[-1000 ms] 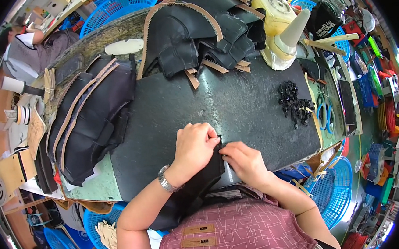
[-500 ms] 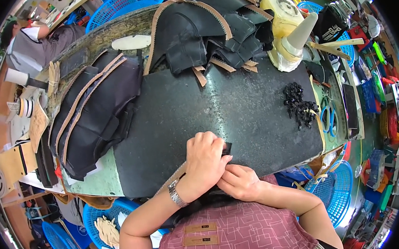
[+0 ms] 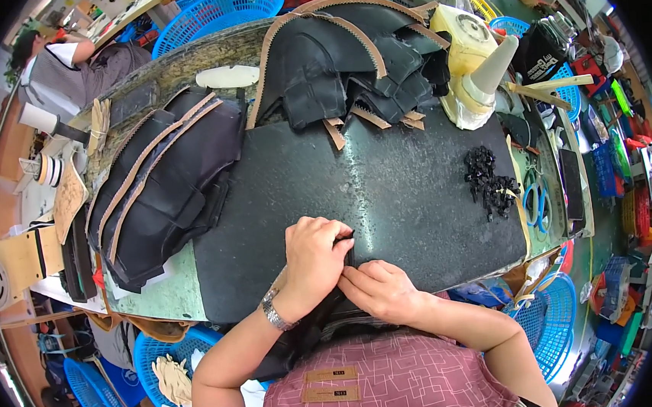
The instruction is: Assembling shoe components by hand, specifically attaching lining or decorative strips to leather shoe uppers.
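Note:
My left hand (image 3: 311, 262) and my right hand (image 3: 383, 291) are closed together on a black fabric piece (image 3: 335, 321) at the near edge of a dark work mat (image 3: 386, 191). The fabric hangs down from the mat's edge toward my lap, mostly hidden under my hands and forearms. A small black part (image 3: 346, 236) shows at my left fingertips. A metal watch (image 3: 273, 313) is on my left wrist.
A stack of black tan-edged bag panels (image 3: 160, 190) lies at the left, another pile (image 3: 346, 64) at the back. A heap of small black clips (image 3: 489, 183) sits right, with blue scissors (image 3: 534, 202). A yellow-white cone machine (image 3: 476, 61) stands back right. Blue baskets (image 3: 219, 9) surround the bench; another person (image 3: 69, 59) sits far left.
My hands slid a little toward me and lower on the mat's edge, still together on the black fabric. My head view shifted slightly.

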{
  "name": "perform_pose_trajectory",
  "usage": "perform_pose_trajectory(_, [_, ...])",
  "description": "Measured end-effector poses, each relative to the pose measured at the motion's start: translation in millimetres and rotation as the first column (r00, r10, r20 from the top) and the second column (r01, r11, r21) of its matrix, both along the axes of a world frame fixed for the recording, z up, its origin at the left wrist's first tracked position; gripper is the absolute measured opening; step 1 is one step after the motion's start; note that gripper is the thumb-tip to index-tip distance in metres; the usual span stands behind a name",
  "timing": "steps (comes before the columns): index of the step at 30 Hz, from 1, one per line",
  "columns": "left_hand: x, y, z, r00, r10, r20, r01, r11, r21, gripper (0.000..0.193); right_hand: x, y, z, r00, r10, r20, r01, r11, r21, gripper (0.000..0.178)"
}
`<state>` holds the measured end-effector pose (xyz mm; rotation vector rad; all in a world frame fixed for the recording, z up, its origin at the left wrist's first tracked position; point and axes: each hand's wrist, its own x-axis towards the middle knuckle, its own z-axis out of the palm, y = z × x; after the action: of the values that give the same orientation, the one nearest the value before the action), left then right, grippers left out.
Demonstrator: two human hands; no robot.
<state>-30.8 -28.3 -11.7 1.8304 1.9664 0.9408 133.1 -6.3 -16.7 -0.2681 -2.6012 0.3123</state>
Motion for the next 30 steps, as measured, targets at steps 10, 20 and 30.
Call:
perform_pose_trajectory(10, [-21.0,27.2,-6.1,0.94,-0.005,0.341,0.014,1.0,-0.025,0.013,-21.1,67.0,6.8,0.798,-0.602,-0.021,-0.142,-0.154,-0.978,0.019])
perform_pose_trajectory(20, [-18.6,23.6,-8.2,0.902,0.055,0.428,-0.057,0.998,-0.008,0.011,-35.1,53.5,-1.4,0.782,-0.622,0.045,-0.06,-0.148,-0.987,0.022])
perform_pose_trajectory(30, [-17.0,21.9,-5.6,0.936,0.031,0.35,-0.042,0.999,0.023,0.007,-26.9,58.5,9.2,0.846,-0.507,0.166,0.32,0.232,-0.919,0.028])
